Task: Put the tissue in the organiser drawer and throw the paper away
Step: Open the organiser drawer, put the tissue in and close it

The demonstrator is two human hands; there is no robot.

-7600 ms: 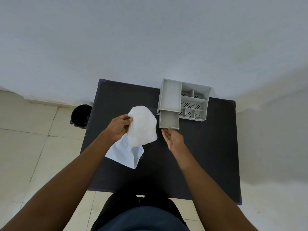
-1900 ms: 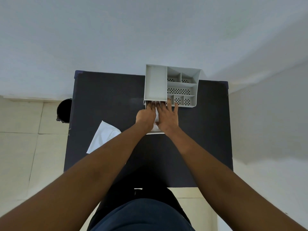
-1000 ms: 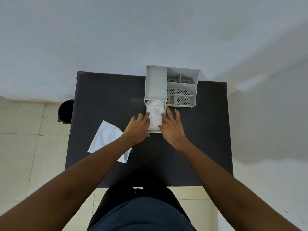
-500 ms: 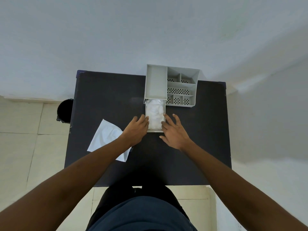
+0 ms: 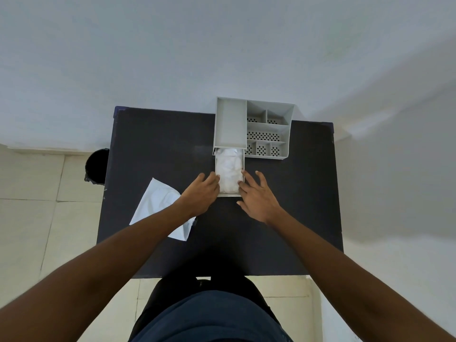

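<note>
- The grey organiser [image 5: 267, 129] stands at the far edge of the dark worktop [image 5: 158, 144], against the pale wall [image 5: 172, 50].
- Its drawer [image 5: 243, 169] is pulled out toward the person from under the organiser's tall left compartment.
- The white tissue [image 5: 229, 169] lies crumpled inside the drawer and fills most of it.
- The left hand [image 5: 201, 193] rests against the drawer's left side near its front corner, fingers loosely curled and touching the wall; it grips nothing that I can make out.
- The right hand [image 5: 256, 193] lies flat and spread beside the drawer's right side, fingertips touching the front right corner, palm down on the worktop and holding nothing.
- The white paper [image 5: 160, 201] lies flat on the worktop to the left of the drawer, near the left edge, partly covered by the left forearm.
- A black bin [image 5: 96, 166] stands on the tiled floor [image 5: 29, 218] just beside the worktop's left edge, partly hidden by it.
</note>
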